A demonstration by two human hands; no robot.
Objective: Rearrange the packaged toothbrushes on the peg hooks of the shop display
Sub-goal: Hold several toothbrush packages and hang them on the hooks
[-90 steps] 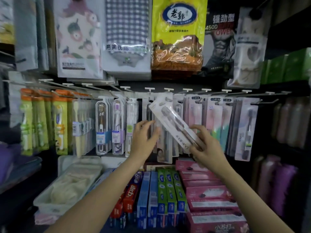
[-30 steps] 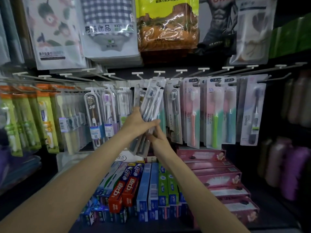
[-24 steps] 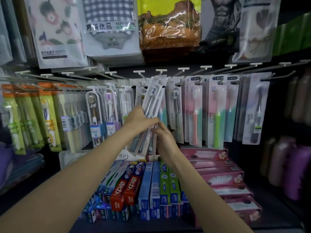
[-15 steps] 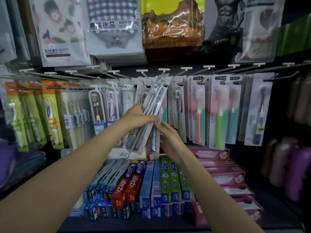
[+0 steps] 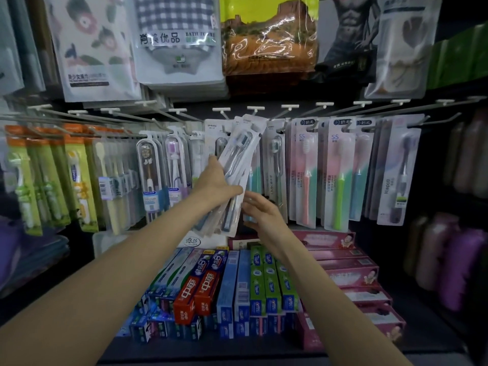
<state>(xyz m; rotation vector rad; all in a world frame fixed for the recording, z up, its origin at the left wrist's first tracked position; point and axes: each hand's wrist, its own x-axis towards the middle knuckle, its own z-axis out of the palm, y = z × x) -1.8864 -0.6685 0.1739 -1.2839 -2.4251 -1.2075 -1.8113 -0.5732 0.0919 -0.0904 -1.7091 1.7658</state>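
Observation:
A row of packaged toothbrushes hangs from white-tipped peg hooks (image 5: 255,109) across the display. At the centre, my left hand (image 5: 215,180) grips a tilted bunch of clear grey-toothbrush packs (image 5: 237,165); their tops sit up at the hook and their lower ends swing left. My right hand (image 5: 260,211) is just below and right of the bunch, fingers relaxed, at the packs' lower edge and holding nothing. Pink-and-green toothbrush packs (image 5: 336,175) hang to the right. Clear-cased toothbrushes (image 5: 149,170) hang to the left.
Bagged towels and a yellow pouch (image 5: 269,35) hang above the hooks. Toothpaste boxes (image 5: 237,281) fill the shelf below, with pink boxes (image 5: 351,273) at the right. Orange-and-green brush packs (image 5: 76,175) hang at far left. Bottles (image 5: 454,254) stand at the right edge.
Three seconds ago my right hand held a grey-toothbrush pack; it has since let go and drawn back a little. My left hand keeps its grip on the tilted bunch.

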